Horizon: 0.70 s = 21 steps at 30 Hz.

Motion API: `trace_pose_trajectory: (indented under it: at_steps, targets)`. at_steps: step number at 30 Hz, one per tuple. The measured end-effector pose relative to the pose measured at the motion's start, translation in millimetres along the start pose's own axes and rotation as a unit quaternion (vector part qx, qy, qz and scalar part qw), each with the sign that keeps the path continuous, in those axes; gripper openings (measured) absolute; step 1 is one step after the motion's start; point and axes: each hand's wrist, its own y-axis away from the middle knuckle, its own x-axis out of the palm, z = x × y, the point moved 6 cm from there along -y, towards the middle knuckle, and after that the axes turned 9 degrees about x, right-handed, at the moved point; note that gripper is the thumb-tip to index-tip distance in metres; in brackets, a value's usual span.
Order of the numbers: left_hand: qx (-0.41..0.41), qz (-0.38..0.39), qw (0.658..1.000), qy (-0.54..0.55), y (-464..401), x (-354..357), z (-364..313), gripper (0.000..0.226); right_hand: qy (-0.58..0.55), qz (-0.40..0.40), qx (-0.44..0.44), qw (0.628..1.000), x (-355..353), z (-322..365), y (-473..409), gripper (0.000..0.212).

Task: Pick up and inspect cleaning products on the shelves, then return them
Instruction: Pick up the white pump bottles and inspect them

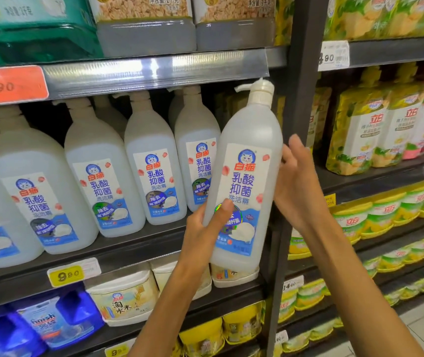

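Two bare forearms reach in from the near edge toward a tall translucent white plastic pump bottle with a blue-and-white cat label (pixel 245 181), held upright in front of the middle shelf (pixel 133 249), off its board and just left of the dark steel upright (pixel 301 73). The left hand (pixel 205 229) grips the bottle's lower body, thumb pressed across the label's blue band; the right hand (pixel 297 181) lies against its right flank with fingers straight, steadying rather than clasping.

The bottle looks full, so probably heavy for its slim build; its smooth wall is likely slick and may give a little under a squeeze. The best hold seems low on the body with a second hand at the side, never by the white pump head (pixel 258 92), which could pull or leak.

One bottle is in hand. Four wider translucent jugs with the same cat label (pixel 95 173) stand fully in view in the front row to the left, a fifth cut by the frame's left edge, more behind. Three price tags on this bay: one orange (pixel 9 85), two yellow (pixel 65 275). Yellow-green refill pouches (pixel 355 132) crowd the bay at right, too many to count.
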Motion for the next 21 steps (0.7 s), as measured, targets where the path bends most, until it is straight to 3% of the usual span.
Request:
trace_pose_trajectory:
  at_steps: [3,6,8,14,16,18,20,21]
  targets:
    - [-0.043,0.030,0.998,0.043,12,2,3,0.061,-0.026,0.057,0.019,0.998,11,6,-2,0.080]
    - [-0.088,0.052,0.990,0.095,24,8,13,0.053,-0.058,0.072,0.024,0.995,14,4,1,0.045]
    - [-0.107,0.074,0.984,0.122,25,9,17,0.046,-0.052,0.056,0.020,0.997,14,7,6,0.037]
    - [-0.138,0.058,0.972,0.179,29,14,17,0.051,0.073,-0.013,-0.044,0.996,21,27,18,0.053]
    - [-0.142,0.038,0.966,0.212,25,18,14,0.036,0.050,0.007,-0.033,0.998,22,30,19,0.046]
    - [-0.171,0.015,0.950,0.262,23,21,3,0.036,0.012,0.032,-0.021,0.999,21,31,19,0.053]
    - [-0.201,0.138,0.910,0.334,34,38,-14,0.048,-0.045,0.058,0.001,0.997,21,24,19,0.065]
    - [-0.247,0.170,0.901,0.314,44,41,-15,0.057,-0.081,0.072,0.020,0.994,22,19,19,0.067]
